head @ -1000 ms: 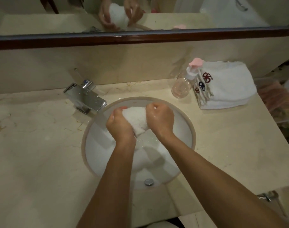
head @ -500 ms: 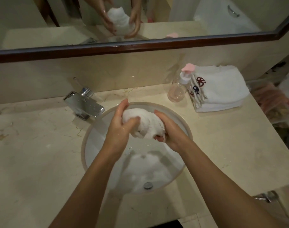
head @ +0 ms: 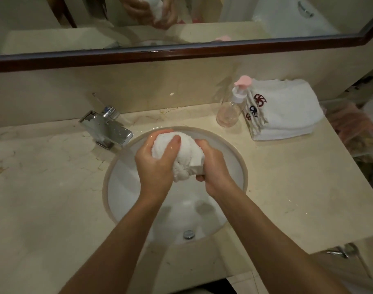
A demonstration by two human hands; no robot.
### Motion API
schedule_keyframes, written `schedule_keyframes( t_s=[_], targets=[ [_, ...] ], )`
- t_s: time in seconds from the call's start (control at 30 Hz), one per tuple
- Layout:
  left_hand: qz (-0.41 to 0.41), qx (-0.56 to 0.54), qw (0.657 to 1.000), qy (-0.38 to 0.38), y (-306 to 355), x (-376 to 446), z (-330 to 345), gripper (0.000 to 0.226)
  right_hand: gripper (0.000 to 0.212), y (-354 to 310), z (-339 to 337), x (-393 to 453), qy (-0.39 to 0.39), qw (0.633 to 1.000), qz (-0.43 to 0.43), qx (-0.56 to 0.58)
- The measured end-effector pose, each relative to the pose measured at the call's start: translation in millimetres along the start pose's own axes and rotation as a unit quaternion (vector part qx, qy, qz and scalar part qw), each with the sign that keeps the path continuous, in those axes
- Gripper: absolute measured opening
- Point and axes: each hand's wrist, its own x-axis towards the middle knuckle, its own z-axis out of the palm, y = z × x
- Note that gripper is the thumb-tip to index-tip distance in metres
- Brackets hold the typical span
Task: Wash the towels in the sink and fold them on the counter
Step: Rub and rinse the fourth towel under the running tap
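A wet white towel (head: pixel 186 153), bunched into a ball, is held above the round white sink (head: pixel 234 158). My left hand (head: pixel 156 164) grips its left side, thumb laid across the top. My right hand (head: pixel 215 168) grips its right side, fingers curled under and around it. Both hands look wet. A stack of folded white towels (head: pixel 287 109) with red and blue emblems lies on the counter (head: pixel 54 198) at the back right.
A chrome faucet (head: pixel 106 129) stands left of the sink. A clear pump bottle (head: pixel 231 109) with a pink top stands between the sink and the folded stack. A mirror (head: pixel 181 24) runs along the wall. The counter's right edge drops off beside the stack.
Both hands have shifted their grip on the balled towel, with my left thumb now over its top and my right hand wrapped lower. The towel stays above the sink.
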Motion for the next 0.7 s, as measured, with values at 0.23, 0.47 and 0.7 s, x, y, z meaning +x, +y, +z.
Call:
schedule_keyframes(
  t_s=[0.23,0.47,0.7],
  targets=[
    [-0.125,-0.069,0.978,0.151,-10,7,32,0.009,0.043,3,15,11,0.167,0.978,-0.124,0.016],
    [-0.205,-0.100,0.943,0.241,-20,6,41,0.010,0.044,5,19,23,0.205,0.953,-0.209,-0.078],
    [-0.221,-0.098,0.946,0.214,-24,2,40,0.018,0.039,7,12,30,0.195,0.954,-0.192,-0.125]
  ],
)
